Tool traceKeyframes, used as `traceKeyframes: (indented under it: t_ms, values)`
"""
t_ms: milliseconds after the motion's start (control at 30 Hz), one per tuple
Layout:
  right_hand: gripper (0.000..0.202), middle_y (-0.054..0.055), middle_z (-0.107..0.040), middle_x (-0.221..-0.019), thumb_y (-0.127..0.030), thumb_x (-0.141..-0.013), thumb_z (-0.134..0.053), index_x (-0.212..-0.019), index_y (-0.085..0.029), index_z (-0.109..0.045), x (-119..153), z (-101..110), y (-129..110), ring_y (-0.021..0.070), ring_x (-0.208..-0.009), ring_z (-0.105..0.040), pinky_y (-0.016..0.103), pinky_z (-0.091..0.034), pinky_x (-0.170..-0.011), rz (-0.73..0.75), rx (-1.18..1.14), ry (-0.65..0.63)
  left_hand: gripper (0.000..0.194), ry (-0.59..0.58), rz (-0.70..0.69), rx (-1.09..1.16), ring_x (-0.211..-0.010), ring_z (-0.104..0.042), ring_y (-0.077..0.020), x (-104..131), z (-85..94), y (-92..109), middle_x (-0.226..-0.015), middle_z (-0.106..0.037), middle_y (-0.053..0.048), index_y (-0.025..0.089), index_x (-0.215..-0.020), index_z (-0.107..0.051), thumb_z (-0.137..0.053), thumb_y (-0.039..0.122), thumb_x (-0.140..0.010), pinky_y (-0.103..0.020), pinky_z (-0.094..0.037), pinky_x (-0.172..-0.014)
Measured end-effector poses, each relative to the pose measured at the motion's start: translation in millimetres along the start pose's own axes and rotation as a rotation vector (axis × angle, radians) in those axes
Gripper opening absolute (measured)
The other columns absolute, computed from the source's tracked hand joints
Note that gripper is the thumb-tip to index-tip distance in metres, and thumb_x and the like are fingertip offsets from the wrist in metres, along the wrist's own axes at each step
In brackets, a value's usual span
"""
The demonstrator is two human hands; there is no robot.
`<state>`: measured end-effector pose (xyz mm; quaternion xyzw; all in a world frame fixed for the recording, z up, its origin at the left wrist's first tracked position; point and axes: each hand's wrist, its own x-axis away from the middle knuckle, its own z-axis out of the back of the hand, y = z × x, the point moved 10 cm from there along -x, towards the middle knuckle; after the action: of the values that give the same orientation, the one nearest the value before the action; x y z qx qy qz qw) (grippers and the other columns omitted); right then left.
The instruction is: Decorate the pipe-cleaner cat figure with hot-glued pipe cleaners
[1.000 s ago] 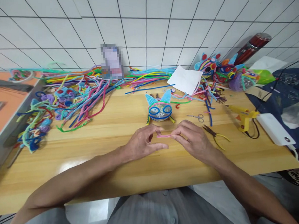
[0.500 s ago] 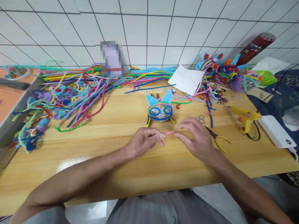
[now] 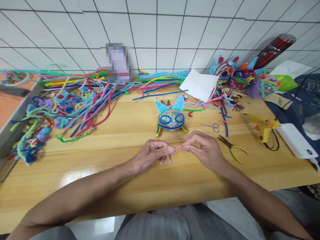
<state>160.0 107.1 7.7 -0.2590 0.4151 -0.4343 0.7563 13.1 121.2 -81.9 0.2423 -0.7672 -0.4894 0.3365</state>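
Observation:
A short pink pipe cleaner (image 3: 177,147) is stretched between my two hands, above the wooden table (image 3: 152,185). My left hand (image 3: 156,152) pinches one end between thumb and fingers. The other end sits in the closed fingertips of my right hand (image 3: 202,148). Just beyond my hands stands a small clear animal figure (image 3: 172,119) with light blue pipe-cleaner ears, blue rings on its front and yellow-tipped legs. Pliers (image 3: 234,148) with yellow handles lie to the right of my right hand, and small scissors (image 3: 214,127) rest behind it.
Pipe cleaners (image 3: 98,105) are heaped at the left and along the wall. A white paper sheet (image 3: 199,85) lies at the back. On the right are a yellow glue gun (image 3: 263,128), a white power box (image 3: 297,140) and several finished figures (image 3: 224,69).
My right hand has moved left and its fingers have closed on the free end of the pink pipe cleaner. The scissors now show fully. My left hand stays pinched on it.

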Motion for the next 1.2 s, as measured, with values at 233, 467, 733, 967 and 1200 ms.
traceKeyframes:
  t_ms: [233, 467, 733, 967, 1200]
  values:
    - [0.013, 0.001, -0.076, -0.08, -0.027, -0.098, -0.077, -0.085, -0.024, -0.078, -1.3, -4.2, 15.5, 0.0167, -0.072, -0.068, 0.031, -0.054, -0.07, -0.103, -0.08, -0.003, 0.057, 0.039, 0.034, -0.063, -0.047, -0.049, -0.0071, -4.0, 6.6, -5.4, -0.064, -0.074, -0.003, 0.015, -0.069, -0.075, -0.087, 0.07, -0.077, -0.021, -0.038, -0.048]
    - [0.032, -0.001, -0.069, -0.075, -0.049, -0.091, -0.082, -0.078, -0.021, -0.072, 11.6, -17.7, 48.6, 0.0143, -0.068, -0.059, 0.028, -0.048, -0.066, -0.427, -0.398, -0.013, 0.055, 0.073, -0.048, -0.051, -0.053, -0.049, -0.008, -3.3, 6.5, -1.0, -0.066, -0.074, -0.004, 0.014, -0.073, -0.077, -0.085, 0.067, -0.082, -0.022, -0.039, -0.053]
    - [0.038, 0.001, -0.069, -0.083, -0.059, -0.09, -0.08, -0.093, -0.021, -0.074, 15.9, -16.6, 62.9, 0.0157, -0.075, -0.059, 0.028, -0.048, -0.069, -0.523, -0.444, 0.038, 0.054, 0.116, -0.07, -0.133, -0.053, -0.049, -0.0093, -8.2, 9.6, -1.8, -0.057, -0.064, -0.001, 0.015, -0.073, -0.079, -0.08, 0.067, -0.087, -0.023, -0.04, -0.055]
    - [0.038, -0.001, -0.064, -0.077, -0.057, -0.087, -0.081, -0.082, -0.022, -0.067, 18.5, -23.5, 66.8, 0.0149, -0.072, -0.055, 0.028, -0.046, -0.068, -0.583, -0.454, -0.014, 0.058, 0.139, -0.102, -0.183, -0.05, -0.046, -0.008, -7.5, 9.4, 1.1, -0.06, -0.069, -0.003, 0.015, -0.067, -0.077, -0.081, 0.07, -0.084, -0.022, -0.039, -0.053]
    - [0.042, -0.001, -0.067, -0.074, -0.058, -0.083, -0.089, -0.078, -0.021, -0.069, 20.1, -28.9, 66.1, 0.0146, -0.072, -0.06, 0.029, -0.048, -0.072, -0.588, -0.663, 0.042, 0.059, 0.122, -0.132, -0.235, -0.053, -0.049, -0.0092, -5.5, 9.7, 4.2, -0.057, -0.065, -0.002, 0.014, -0.069, -0.079, -0.079, 0.07, -0.087, -0.023, -0.039, -0.055]
